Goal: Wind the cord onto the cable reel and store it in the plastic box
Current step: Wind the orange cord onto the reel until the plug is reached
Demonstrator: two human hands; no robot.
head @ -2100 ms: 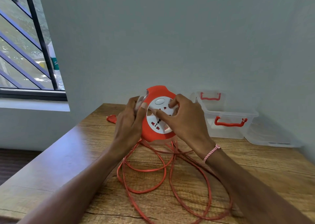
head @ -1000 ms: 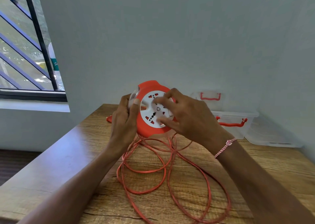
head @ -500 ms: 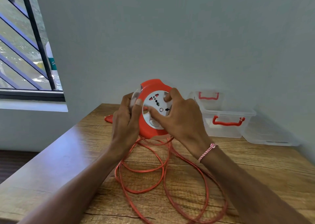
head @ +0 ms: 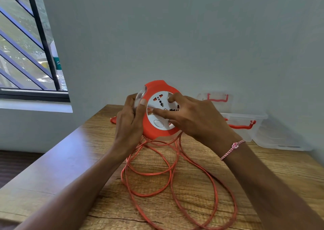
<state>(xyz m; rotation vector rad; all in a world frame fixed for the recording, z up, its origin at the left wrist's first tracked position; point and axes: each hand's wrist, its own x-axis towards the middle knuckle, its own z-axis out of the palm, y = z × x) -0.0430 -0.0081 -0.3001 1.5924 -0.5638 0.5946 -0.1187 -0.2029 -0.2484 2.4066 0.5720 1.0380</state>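
Observation:
I hold an orange cable reel (head: 157, 89) with a white socket face upright above the table. My left hand (head: 129, 123) grips its left rim and clear back. The fingers of my right hand (head: 194, 117) press on the white socket disc. Loose loops of orange cord (head: 168, 173) hang from the reel's bottom and lie on the wooden table (head: 70, 159). The cord's orange plug (head: 113, 119) peeks out behind my left hand. A clear plastic box (head: 245, 124) with red handles stands at the back right, partly hidden by my right hand.
The box's clear lid (head: 280, 138) lies flat to the right of the box, against the wall. The grey wall runs close behind the table. A barred window (head: 26, 54) is at the left, past the table's left edge.
The white socket disc has turned under my right fingers: its button went from the top to the lower left. The cord loops on the table have shifted and drawn in a little.

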